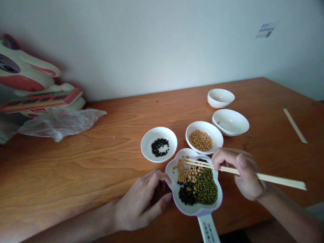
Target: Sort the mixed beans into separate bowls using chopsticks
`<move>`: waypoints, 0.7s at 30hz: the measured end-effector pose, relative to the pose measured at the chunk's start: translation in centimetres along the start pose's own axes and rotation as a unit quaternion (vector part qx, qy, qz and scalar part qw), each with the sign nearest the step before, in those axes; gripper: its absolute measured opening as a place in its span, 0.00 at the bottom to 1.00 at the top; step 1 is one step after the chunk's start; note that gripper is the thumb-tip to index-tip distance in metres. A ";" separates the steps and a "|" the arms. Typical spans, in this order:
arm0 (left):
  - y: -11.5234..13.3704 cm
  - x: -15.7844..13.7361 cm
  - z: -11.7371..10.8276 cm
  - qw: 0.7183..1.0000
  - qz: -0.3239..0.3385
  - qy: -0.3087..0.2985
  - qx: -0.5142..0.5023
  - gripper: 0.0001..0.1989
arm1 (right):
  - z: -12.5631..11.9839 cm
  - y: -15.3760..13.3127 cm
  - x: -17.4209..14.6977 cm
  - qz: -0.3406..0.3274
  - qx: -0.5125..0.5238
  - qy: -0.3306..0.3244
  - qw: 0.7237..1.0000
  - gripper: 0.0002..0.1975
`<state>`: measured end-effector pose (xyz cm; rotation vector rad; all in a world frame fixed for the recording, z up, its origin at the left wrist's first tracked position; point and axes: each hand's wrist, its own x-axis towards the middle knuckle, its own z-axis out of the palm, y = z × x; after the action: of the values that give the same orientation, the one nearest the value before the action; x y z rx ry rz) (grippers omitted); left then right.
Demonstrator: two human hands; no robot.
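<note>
My right hand point(244, 172) grips a pair of chopsticks point(274, 179). Their tips reach into a flower-shaped dish with a handle point(169, 170), at the yellow beans point(186, 172). Green beans point(206, 189) and black beans point(186, 195) share that dish, with some mixing where the heaps meet. At the dish's left rim is my left hand point(143, 199), its fingers curled against the edge; part of the grip is hidden. Just behind stand a white bowl point(145, 148) with black beans and a white bowl point(219, 138) with yellow beans.
Two more white bowls point(234, 123) point(220, 98) stand at the back right, with small bits in them. A pale flat stick point(295, 125) lies on the wooden table point(121, 118) at far right. A toy with a keyboard point(43, 98) and a clear plastic bag point(63, 123) are at left.
</note>
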<state>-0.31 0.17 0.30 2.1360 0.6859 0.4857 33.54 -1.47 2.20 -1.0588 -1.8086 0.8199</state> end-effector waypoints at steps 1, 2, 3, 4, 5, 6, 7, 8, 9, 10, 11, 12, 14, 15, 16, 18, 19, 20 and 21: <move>0.0 0.0 0.0 1.000 -0.002 -0.002 0.001 0.13 | 0.0 0.1 0.0 0.000 0.002 -0.001 1.000 0.32; 0.0 -0.1 0.0 1.000 -0.003 -0.003 0.002 0.13 | 0.0 0.1 -0.1 0.000 0.005 -0.002 1.000 0.32; 0.0 -0.1 0.0 1.000 -0.003 -0.003 0.003 0.13 | -0.1 0.2 -0.1 0.002 0.007 -0.004 1.000 0.32; 0.0 -0.1 -0.1 1.000 -0.003 -0.003 0.002 0.14 | -0.1 0.2 -0.2 0.003 0.008 -0.006 1.000 0.32; 0.1 -0.1 -0.1 1.000 -0.002 -0.001 0.001 0.14 | -0.1 0.2 -0.2 0.003 0.009 -0.009 1.000 0.33; 0.1 -0.1 -0.1 1.000 -0.001 0.001 0.000 0.14 | -0.1 0.3 -0.3 0.003 0.009 -0.010 1.000 0.33; 0.1 -0.1 0.0 1.000 0.000 0.002 -0.001 0.14 | -0.2 0.2 -0.3 0.002 0.010 -0.011 1.000 0.33; 0.1 -0.1 0.0 1.000 0.001 0.003 -0.001 0.14 | -0.2 0.2 -0.3 0.002 0.011 -0.011 1.000 0.32; 0.1 0.0 0.0 1.000 0.002 0.003 -0.001 0.13 | -0.2 0.1 -0.3 0.001 0.012 -0.009 1.000 0.32; 0.0 0.0 0.0 1.000 0.003 0.003 -0.001 0.13 | -0.2 0.1 -0.3 0.001 0.013 -0.007 1.000 0.32; 0.0 0.0 0.0 1.000 0.004 0.004 -0.003 0.14 | -0.2 0.1 -0.3 0.000 0.013 -0.004 1.000 0.32; 0.0 0.1 0.0 1.000 0.006 0.004 -0.006 0.14 | -0.2 0.0 -0.2 0.000 0.014 0.000 1.000 0.32; 0.0 0.1 0.0 1.000 0.009 0.006 -0.012 0.14 | -0.2 0.1 -0.2 0.000 0.015 0.007 1.000 0.32; 0.1 0.1 0.0 1.000 0.010 0.007 -0.012 0.14 | -0.2 0.2 -0.2 0.000 0.016 0.011 1.000 0.32; 0.1 0.0 0.0 1.000 0.010 0.008 -0.012 0.14 | -0.2 0.3 -0.2 0.001 0.016 0.014 1.000 0.32; 0.0 0.0 0.1 1.000 0.009 0.007 -0.012 0.14 | -0.2 0.2 -0.1 -0.003 0.017 0.020 1.000 0.32; 0.0 0.0 0.1 1.000 0.007 0.006 -0.013 0.13 | -0.1 0.0 -0.1 -0.007 0.018 0.025 0.999 0.32; 0.0 0.0 0.1 1.000 0.004 0.005 -0.013 0.13 | -0.1 -0.2 0.0 -0.012 0.020 0.031 0.999 0.32; -0.1 0.0 0.1 1.000 0.002 0.004 -0.013 0.13 | -0.1 -0.6 0.1 -0.017 0.024 0.040 0.999 0.33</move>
<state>-0.27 0.10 0.15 2.1125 0.6766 0.5040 33.39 -1.67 2.77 -1.0135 -1.7274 0.7863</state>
